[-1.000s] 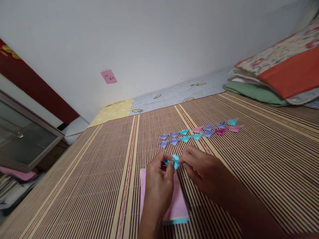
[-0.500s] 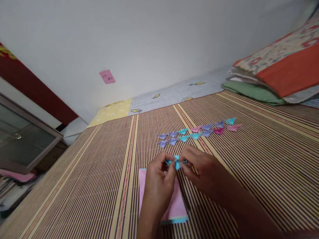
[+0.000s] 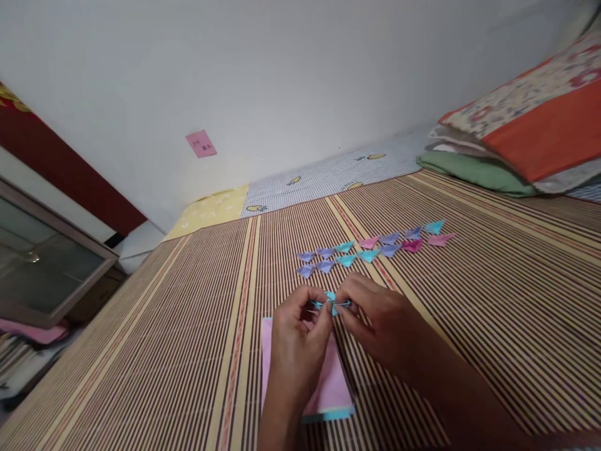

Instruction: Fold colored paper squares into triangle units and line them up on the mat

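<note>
At the far left, a glass-fronted cabinet (image 3: 44,250) stands beside the striped mat (image 3: 188,326), and a pink note (image 3: 201,144) (handwriting on it, too small to read) sits on the pale wall (image 3: 300,81). Nearer, the left hand (image 3: 298,341) is closed in a pinch, thumb and forefinger clamped on the left part of the folded turquoise paper (image 3: 334,309). Partly under that hand in the view, a pink sheet (image 3: 334,382) lies on the mat with turquoise showing along its near edge. The folded turquoise paper is between the two hands, right at their fingertips, just beyond the pink sheet. On its right side, the right hand (image 3: 378,310) pinches it too, thumb and forefinger together on its edge. Beyond the hands, two rows of small folded paper shapes (image 3: 369,255), in purple, turquoise and pink, slant away to the right. At the far right, an orange and floral cushion (image 3: 549,138) rests above a green folded cloth (image 3: 474,172).
</note>
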Available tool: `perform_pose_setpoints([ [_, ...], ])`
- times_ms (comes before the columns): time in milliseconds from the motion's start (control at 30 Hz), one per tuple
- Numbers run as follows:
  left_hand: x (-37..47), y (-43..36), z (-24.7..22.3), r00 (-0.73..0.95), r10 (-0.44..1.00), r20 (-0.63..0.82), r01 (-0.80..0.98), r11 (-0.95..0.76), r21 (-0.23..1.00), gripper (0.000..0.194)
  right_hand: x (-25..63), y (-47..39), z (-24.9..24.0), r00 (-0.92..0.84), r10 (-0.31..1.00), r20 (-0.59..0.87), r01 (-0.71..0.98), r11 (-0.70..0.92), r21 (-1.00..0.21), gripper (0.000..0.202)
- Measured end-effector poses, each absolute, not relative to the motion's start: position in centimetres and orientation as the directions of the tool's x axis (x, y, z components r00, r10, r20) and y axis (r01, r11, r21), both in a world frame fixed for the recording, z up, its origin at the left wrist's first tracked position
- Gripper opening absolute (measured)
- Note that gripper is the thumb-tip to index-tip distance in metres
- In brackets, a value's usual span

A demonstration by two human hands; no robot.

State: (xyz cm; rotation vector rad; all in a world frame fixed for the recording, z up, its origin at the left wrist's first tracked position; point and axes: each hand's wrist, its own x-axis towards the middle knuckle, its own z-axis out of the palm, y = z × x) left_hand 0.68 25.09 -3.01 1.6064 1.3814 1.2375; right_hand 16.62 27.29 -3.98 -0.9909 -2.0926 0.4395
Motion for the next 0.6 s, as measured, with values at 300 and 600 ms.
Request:
perform_pose_setpoints([
  [300,0.65,25.06,-3.07,0.005,0.968,0.252,0.35,-0.238,0.906,0.011,17.12,27.23,-3.87,-0.458,0.722,0.518,0.447,0.691,-0.568,0.023],
  [600,0.34,25.34,-3.11,-0.05,0.969,0.24,0.34,-0.21,0.917,0.01,17.61,27.14,-3.46,-0.497,0.675,0.545,0.468,0.737,-0.487,0.024],
])
